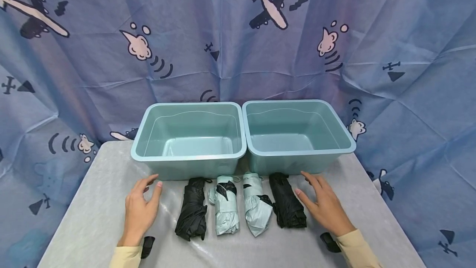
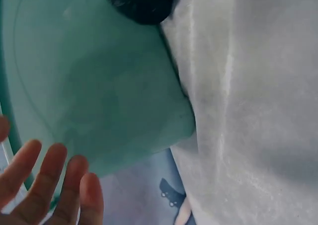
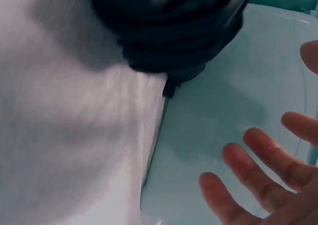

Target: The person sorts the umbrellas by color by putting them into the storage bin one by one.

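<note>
Four folded umbrellas would exceed a plain tally, so several lie in a row: a black one [image 1: 192, 210] at the left, a pale green one [image 1: 226, 206], another pale green one [image 1: 256, 204], and a black one [image 1: 287, 202] at the right. My left hand [image 1: 140, 208] hovers left of the row with relaxed, spread fingers and holds nothing. On the other side my right hand [image 1: 325, 206] is likewise relaxed and empty, its thumb close to the right black umbrella. Both wrist views show loose fingers in front of a green bin wall.
Two pale green bins, a left one [image 1: 186, 157] and a right one [image 1: 301, 151], stand side by side behind the umbrellas. They sit on a table with a whitish cover [image 1: 108, 177]. A blue patterned curtain [image 1: 230, 32] hangs behind.
</note>
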Available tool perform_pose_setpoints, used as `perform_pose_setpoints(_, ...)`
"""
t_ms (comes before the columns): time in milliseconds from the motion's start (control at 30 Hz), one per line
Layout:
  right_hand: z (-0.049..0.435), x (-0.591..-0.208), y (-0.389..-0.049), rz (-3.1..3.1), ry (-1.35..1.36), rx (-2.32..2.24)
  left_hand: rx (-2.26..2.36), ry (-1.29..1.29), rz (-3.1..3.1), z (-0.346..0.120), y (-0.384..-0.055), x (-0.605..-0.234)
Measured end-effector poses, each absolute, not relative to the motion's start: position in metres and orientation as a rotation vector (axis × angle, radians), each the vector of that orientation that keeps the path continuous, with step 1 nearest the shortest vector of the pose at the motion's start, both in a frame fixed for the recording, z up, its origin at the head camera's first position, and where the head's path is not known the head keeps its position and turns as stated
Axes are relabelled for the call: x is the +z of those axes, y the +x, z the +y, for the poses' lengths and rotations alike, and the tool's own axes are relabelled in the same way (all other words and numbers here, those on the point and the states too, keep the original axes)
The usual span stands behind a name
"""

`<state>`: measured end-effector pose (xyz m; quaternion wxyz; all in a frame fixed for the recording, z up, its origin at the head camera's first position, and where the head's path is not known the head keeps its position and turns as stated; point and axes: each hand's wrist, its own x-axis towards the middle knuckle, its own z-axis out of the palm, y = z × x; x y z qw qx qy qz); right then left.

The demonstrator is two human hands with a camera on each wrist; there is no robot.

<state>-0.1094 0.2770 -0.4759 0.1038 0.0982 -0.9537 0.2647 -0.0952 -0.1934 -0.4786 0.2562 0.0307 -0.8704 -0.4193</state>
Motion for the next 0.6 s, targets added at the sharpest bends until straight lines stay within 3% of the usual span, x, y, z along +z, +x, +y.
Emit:
perform_pose_setpoints(300, 0.279, -0.471, -0.109, -2.872, 0.28, 1.163, -1.316, 0.404, -2.095, -0.231, -0.121, -0.458)
perform_pose_setpoints(600, 0.284, -0.471, -0.113, -2.989, 0.263, 1.446, -1.67, 0.232, -2.234, -0.261, -0.169, -0.427)
